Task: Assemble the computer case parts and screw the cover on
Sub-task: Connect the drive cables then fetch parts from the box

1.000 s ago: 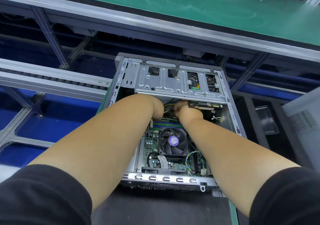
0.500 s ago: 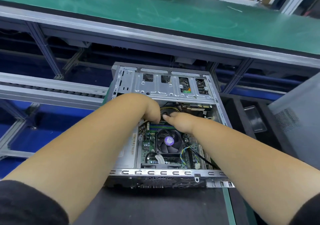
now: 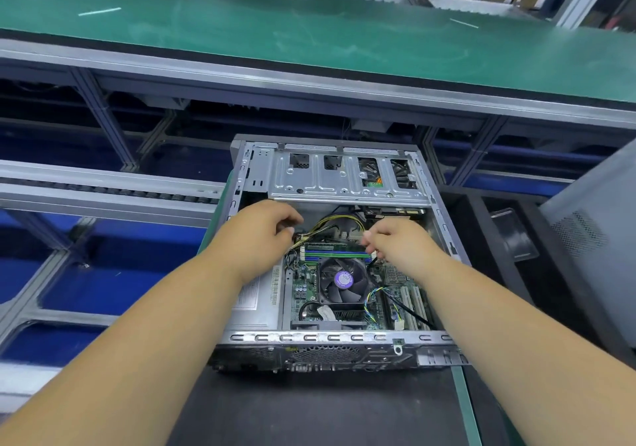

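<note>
The computer case [image 3: 330, 340] is seen lying open on the dark work surface [image 3: 309, 411], with no cover on it, so closing and screwing are judged yet to be done. A grey panel [image 3: 592, 239], possibly the cover, is stood at the right edge. Two hands are held inside: the left hand [image 3: 261, 235] is curled beside the yellow cable bundle [image 3: 339, 220], the right hand [image 3: 395, 242] loosely curled above the memory slots [image 3: 337, 254]; whether anything is pinched cannot be told. One cooler fan [image 3: 342, 280] and one drive cage [image 3: 344, 179] are counted.
</note>
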A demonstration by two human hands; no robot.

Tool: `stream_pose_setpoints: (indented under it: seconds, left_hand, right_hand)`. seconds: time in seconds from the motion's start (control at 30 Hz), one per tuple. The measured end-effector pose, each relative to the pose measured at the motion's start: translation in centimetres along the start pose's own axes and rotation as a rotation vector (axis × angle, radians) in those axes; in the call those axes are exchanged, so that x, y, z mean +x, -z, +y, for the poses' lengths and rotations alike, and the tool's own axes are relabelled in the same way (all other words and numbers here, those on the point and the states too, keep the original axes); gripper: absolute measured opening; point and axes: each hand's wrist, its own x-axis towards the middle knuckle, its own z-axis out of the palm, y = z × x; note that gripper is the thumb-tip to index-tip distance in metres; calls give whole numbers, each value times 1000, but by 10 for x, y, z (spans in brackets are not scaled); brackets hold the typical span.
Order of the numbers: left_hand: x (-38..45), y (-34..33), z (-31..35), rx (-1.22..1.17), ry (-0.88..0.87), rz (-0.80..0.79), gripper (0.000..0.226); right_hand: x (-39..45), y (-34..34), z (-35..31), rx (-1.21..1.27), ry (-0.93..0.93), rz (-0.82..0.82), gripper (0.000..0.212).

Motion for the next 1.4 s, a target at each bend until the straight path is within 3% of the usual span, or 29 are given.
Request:
stream_pose_setpoints:
  seconds: [0.33, 0.53, 0.7, 0.87, 1.03, 1.17, 1.33, 1.4]
  left_hand:
    - [1, -3, 2, 87, -65, -47, 27]
    - [-6, -3, 22, -56, -66, -61, 20]
    - [-22, -20, 75, -122, -30, -299, 15]
    - [-19, -54, 123, 122, 24, -561, 29]
    - [-12, -69, 138, 213, 111, -663, 17]
    - [-9, -77, 138, 260, 111, -645, 8]
    - [-1, -80, 126, 397, 127, -656, 14]
    - [1, -81, 120, 329, 170, -724, 13]
  right_hand:
    - [-9, 14, -3, 32, 50, -23, 23]
    - [-16, 43, -14, -123, 129, -241, 16]
    - [-8, 54, -9, -195, 269, -241, 16]
    - [3, 43, 4, -18, 424, -226, 19]
    - [7, 34, 16, 127, 450, -260, 21]
    - [9, 35, 18, 158, 466, -215, 20]
    - [15, 34, 21, 162, 475, -177, 22]
    - [17, 32, 21, 168, 474, -173, 23]
